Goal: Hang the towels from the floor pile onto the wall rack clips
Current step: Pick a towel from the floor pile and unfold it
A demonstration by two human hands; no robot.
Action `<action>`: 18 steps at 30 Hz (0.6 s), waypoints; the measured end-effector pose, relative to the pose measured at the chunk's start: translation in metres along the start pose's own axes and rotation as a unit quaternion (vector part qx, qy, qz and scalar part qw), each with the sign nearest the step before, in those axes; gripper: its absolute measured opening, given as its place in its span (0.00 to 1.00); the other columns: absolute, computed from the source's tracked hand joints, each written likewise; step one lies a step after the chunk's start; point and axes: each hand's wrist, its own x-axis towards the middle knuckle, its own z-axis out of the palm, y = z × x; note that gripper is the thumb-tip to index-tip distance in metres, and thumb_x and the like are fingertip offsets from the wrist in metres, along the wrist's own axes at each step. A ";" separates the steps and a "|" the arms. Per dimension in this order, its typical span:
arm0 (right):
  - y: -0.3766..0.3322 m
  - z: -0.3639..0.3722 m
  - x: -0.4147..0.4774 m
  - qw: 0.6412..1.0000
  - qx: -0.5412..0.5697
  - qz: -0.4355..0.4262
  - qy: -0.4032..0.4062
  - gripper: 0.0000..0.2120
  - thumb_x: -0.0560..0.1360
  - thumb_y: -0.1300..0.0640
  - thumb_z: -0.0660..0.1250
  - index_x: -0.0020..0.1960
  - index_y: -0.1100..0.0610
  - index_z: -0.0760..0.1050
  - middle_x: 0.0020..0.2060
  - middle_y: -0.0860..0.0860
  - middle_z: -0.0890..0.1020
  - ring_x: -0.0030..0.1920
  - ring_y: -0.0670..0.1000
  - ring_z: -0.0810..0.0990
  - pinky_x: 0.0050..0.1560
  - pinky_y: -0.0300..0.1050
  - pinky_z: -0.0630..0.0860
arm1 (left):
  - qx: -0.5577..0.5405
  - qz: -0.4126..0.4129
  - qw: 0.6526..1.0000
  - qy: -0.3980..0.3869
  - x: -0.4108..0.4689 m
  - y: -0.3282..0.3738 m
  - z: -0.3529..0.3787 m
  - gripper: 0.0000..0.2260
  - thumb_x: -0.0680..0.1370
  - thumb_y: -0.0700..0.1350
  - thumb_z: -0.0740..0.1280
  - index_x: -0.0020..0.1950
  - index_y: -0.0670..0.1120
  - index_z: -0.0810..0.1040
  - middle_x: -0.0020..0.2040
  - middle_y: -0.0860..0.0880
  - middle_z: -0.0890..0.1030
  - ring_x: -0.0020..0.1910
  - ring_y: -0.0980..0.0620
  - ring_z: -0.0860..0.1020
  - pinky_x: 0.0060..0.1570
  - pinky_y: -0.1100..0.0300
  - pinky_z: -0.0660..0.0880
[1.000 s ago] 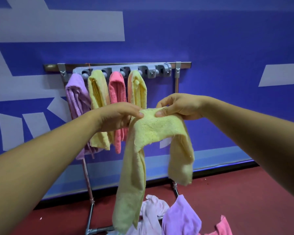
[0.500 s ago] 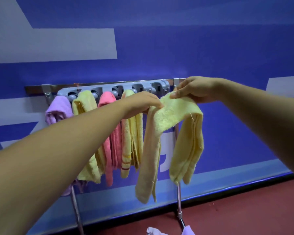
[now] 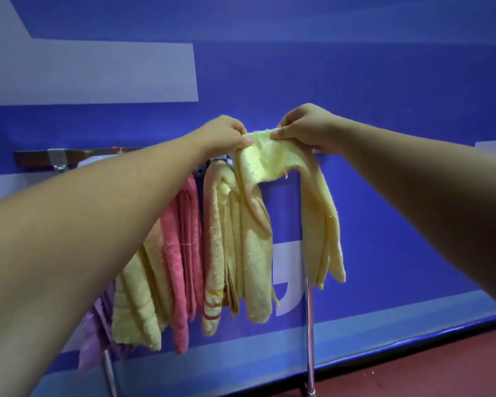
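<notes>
A pale yellow towel hangs folded over between my two hands, right at the level of the rack's clip bar. My left hand pinches its top edge on the left. My right hand pinches the same edge on the right. Both ends of the towel droop down. Several towels hang on the rack to the left: a striped yellow one, a pink one, another yellow one and a purple one. My arms and the held towel hide most of the clips.
The rack stands on chrome legs against a blue wall with pale grey shapes. A strip of red floor shows at the bottom right. The floor pile is out of view.
Both hands have lifted the yellow towel higher and closer to the clip bar. The view has tilted up and moved in, so the floor pile has dropped out of sight.
</notes>
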 end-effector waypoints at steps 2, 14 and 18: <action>0.000 0.010 0.011 0.999 -0.034 -0.014 0.036 0.08 0.75 0.50 0.72 0.49 0.55 0.82 0.37 0.49 0.81 0.35 0.47 0.78 0.30 0.37 0.73 | -0.020 -0.008 0.999 0.033 0.009 -0.007 0.003 0.05 0.79 0.48 0.68 0.48 0.47 0.79 0.46 0.50 0.79 0.46 0.52 0.75 0.45 0.60 0.70; 0.015 0.025 0.010 0.996 -0.042 -0.024 -0.070 0.08 0.77 0.52 0.72 0.50 0.56 0.84 0.41 0.55 0.83 0.39 0.53 0.79 0.43 0.47 0.80 | 0.101 0.014 0.990 0.099 0.017 -0.038 0.033 0.09 0.74 0.42 0.55 0.50 0.53 0.69 0.42 0.50 0.77 0.50 0.43 0.70 0.55 0.49 0.67; 0.021 0.033 0.008 0.985 -0.162 -0.059 -0.028 0.08 0.78 0.51 0.69 0.49 0.54 0.83 0.41 0.52 0.83 0.39 0.51 0.79 0.39 0.41 0.74 | 0.134 0.037 0.985 0.097 0.018 -0.045 0.041 0.09 0.73 0.41 0.54 0.48 0.55 0.68 0.40 0.49 0.79 0.50 0.42 0.72 0.56 0.48 0.64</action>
